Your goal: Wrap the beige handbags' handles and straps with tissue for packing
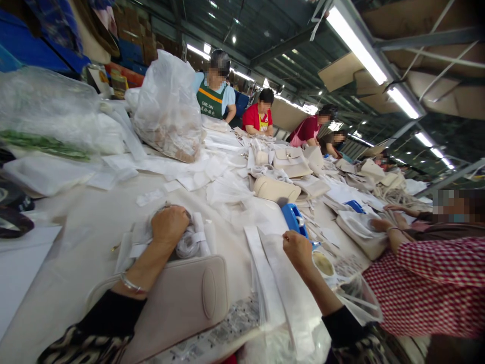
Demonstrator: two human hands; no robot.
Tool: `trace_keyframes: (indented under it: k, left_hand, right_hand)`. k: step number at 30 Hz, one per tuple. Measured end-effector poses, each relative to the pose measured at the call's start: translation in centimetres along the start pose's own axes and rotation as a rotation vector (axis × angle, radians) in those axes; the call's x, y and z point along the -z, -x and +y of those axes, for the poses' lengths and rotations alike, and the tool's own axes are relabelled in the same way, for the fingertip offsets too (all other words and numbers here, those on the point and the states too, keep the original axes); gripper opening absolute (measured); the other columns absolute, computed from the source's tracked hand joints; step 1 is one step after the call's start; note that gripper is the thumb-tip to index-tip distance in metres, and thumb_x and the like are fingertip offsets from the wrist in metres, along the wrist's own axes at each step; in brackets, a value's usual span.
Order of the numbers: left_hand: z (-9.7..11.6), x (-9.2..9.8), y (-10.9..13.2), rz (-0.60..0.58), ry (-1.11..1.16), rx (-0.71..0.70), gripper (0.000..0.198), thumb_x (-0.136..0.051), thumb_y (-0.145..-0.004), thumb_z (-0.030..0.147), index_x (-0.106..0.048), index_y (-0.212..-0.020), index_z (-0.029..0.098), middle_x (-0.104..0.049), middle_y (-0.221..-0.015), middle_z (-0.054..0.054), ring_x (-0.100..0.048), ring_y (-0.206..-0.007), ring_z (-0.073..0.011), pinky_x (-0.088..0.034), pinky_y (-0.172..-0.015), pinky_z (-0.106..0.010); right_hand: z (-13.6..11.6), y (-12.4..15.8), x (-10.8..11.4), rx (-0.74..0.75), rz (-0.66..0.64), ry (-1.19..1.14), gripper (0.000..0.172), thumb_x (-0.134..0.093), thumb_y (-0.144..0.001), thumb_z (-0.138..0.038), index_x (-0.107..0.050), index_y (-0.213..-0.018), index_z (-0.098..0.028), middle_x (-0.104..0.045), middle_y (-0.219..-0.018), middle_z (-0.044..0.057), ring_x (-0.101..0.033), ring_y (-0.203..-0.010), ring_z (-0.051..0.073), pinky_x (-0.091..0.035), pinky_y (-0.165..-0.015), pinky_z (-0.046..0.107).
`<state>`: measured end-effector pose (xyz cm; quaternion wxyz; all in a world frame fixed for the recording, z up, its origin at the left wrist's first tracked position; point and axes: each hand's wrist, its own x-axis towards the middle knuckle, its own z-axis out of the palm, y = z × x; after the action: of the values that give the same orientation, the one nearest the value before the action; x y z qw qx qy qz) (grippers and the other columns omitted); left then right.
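While the pale, leather-like bag [178, 298] lies at the near side of the table [98, 215], its smooth panel shows rounded corners and an oval patch near the right end. Above its upper edge sits a white wrapped bundle [191, 243], looped and banded, glossy like thin plastic. Long flat white strips [273, 273] run to the right of the bag, and a beige bag [276, 188] with softly curved sides lies farther back.

A tall, crinkled translucent sack [170, 106] holds brownish contents too blurred to name; a clear plastic bag [56, 111] at the left shows something green along its bottom. A round tub [323, 264] contains a yellowish substance.

The hands are well apart. The left hand [170, 224] is bent down over the packing at the bag's upper edge, its fingertips hidden, so whether it grips anything cannot be told. The right hand [299, 250] is curled into a fist just beside a blue tape dispenser [294, 220]; nothing can be made out inside it.
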<state>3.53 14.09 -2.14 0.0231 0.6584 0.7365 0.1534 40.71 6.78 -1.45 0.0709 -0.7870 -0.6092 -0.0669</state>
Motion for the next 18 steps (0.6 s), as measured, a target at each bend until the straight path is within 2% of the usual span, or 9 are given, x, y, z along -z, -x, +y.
trace_keyframes:
  k: [6, 12, 18]
  left_hand:
    - [0.0, -0.1, -0.1, -0.010, -0.011, 0.003, 0.039, -0.036, -0.086, 0.021, -0.075, -0.088, 0.015, -0.071, -0.089, -0.019, -0.067, -0.084, -0.0336, -0.045, -0.065, -0.036]
    - [0.1, 0.0, -0.1, -0.016, -0.005, 0.024, 0.040, -0.035, -0.086, 0.020, -0.075, -0.088, 0.014, -0.071, -0.088, -0.020, -0.066, -0.084, -0.0345, -0.045, -0.066, -0.037]
    - [0.4, 0.2, 0.0, -0.031, -0.007, 0.038, 0.040, -0.036, -0.086, 0.022, -0.075, -0.091, 0.015, -0.071, -0.092, -0.020, -0.066, -0.087, -0.0353, -0.045, -0.066, -0.037]
  right_hand:
    - [-0.7, -1.1, 0.8, 0.026, -0.012, 0.040, 0.025, -0.048, -0.084, -0.016, -0.072, -0.088, -0.020, -0.071, -0.095, 0.006, -0.063, -0.082, 0.018, -0.033, -0.062, 0.025]
    - [0.1, -1.6, 0.9, 0.005, -0.080, 0.016, 0.026, -0.052, -0.077, -0.014, -0.075, -0.083, -0.024, -0.073, -0.088, 0.002, -0.064, -0.083, 0.018, -0.037, -0.065, 0.024]
    - [0.4, -3.3, 1.5, -0.004, -0.093, -0.015, 0.031, -0.046, -0.085, -0.020, -0.074, -0.097, -0.025, -0.073, -0.100, 0.004, -0.065, -0.091, 0.020, -0.041, -0.072, 0.026]
